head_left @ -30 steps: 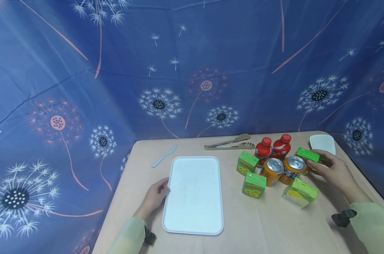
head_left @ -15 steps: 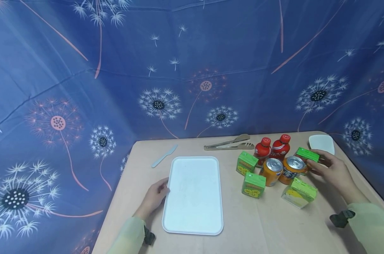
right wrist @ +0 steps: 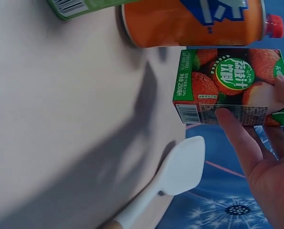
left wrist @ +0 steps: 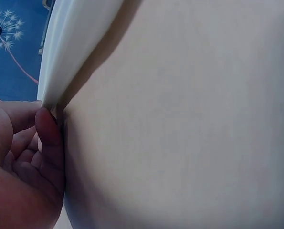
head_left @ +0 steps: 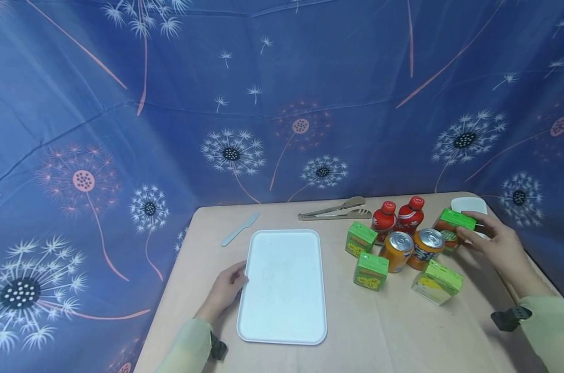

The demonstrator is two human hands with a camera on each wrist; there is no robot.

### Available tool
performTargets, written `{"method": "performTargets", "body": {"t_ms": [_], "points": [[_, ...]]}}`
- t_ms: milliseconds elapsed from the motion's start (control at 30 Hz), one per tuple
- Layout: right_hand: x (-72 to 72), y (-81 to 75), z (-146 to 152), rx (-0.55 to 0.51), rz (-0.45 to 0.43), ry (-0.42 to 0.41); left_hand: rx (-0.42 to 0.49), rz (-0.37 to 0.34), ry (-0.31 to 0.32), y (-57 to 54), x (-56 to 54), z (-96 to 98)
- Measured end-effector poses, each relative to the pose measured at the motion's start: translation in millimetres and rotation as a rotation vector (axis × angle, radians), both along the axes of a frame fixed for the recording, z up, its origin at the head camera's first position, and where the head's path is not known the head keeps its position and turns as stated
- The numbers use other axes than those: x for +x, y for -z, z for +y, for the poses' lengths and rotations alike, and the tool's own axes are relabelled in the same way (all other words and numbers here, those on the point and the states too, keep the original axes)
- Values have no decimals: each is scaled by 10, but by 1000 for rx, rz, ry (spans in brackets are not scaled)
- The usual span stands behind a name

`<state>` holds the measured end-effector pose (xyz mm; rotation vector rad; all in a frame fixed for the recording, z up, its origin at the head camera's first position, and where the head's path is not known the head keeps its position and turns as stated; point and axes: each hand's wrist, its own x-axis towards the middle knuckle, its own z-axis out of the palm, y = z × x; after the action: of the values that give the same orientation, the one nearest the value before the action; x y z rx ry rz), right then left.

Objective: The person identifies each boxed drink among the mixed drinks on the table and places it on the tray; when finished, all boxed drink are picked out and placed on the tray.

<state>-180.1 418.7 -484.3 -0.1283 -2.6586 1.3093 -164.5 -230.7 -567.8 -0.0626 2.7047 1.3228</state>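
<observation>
My left hand (head_left: 224, 287) pinches the left rim of a white rectangular tray (head_left: 282, 290), which lies flat on the table. In the left wrist view, the thumb and fingers meet at the tray's edge (left wrist: 77, 52). On the right, my right hand (head_left: 498, 248) grips a green-topped lychee juice carton (right wrist: 227, 81) between thumb and fingers, raised a little beside the orange cans. Two orange soda cans (head_left: 397, 251) stand just left of it, with two red-capped bottles (head_left: 384, 217) behind them. Three more green juice cartons (head_left: 371, 270) stand around the cans.
A white spatula (right wrist: 182, 167) lies at the table's back right corner, partly behind the right hand in the head view. Metal tongs (head_left: 335, 211) lie along the back edge, and a pale plastic knife (head_left: 240, 229) behind the tray's left side. A patterned blue cloth (head_left: 263, 103) hangs behind.
My right hand has lifted the lychee juice carton slightly and shifted it right, away from the cans. The left hand and tray have stayed in place.
</observation>
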Motion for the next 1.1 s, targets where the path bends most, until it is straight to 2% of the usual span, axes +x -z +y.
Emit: {"method": "performTargets", "body": {"t_ms": [133, 333, 500, 667, 867, 1100], "points": [[21, -134, -26, -23, 13, 0, -5, 5, 8, 6, -2, -12], [55, -292, -24, 10, 50, -10, 2, 5, 24, 10, -8, -25], [55, -372, -30, 8, 46, 7, -7, 6, 18, 10, -10, -24], [39, -436, -60, 49, 67, 27, -8, 11, 15, 14, -14, -22], [47, -542, -75, 42, 113, 3, -4, 14, 14, 28, -13, -27], [52, -661, -156, 78, 98, -17, 8, 13, 5, 30, -17, -19]]}}
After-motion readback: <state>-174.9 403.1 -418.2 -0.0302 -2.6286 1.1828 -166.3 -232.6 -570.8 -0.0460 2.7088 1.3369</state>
